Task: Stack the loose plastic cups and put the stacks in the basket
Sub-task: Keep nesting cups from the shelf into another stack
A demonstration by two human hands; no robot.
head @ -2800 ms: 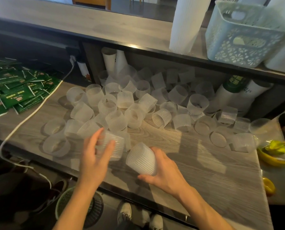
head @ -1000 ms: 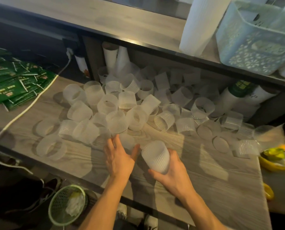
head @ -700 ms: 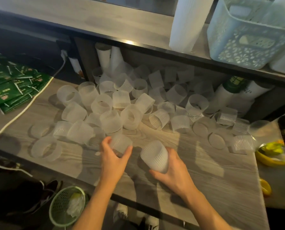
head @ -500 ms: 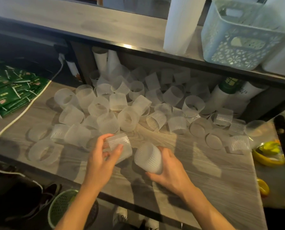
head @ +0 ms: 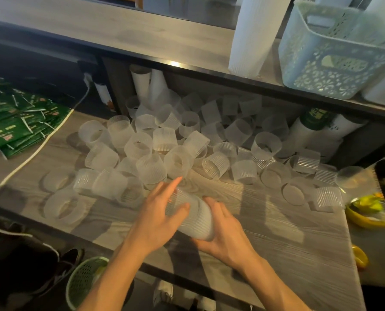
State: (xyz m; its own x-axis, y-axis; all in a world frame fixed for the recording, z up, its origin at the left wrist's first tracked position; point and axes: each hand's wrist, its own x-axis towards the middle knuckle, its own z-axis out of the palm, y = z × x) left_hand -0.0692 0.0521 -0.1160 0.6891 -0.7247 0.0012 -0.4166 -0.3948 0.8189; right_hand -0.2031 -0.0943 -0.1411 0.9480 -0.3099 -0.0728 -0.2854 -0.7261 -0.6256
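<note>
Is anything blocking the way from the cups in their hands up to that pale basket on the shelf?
Nothing visible blocks it. The stack of frosted ribbed plastic cups sits low on the counter; the pale blue plastic basket stands open-topped on the upper shelf, with a tall white cup stack beside it.

Green packets (head: pixel 12 126) beside white cable (head: pixel 41 147) on counter (head: pixel 288 232)

Cups (head: pixel 150 168): translucent white, vertically ribbed; counter (head: pixel 288 232): grey woodgrain; basket (head: pixel 335 52), above the counter: pale blue, floral cut-out pattern; packets (head: pixel 12 129), at the counter's left end: green, white print.
</note>
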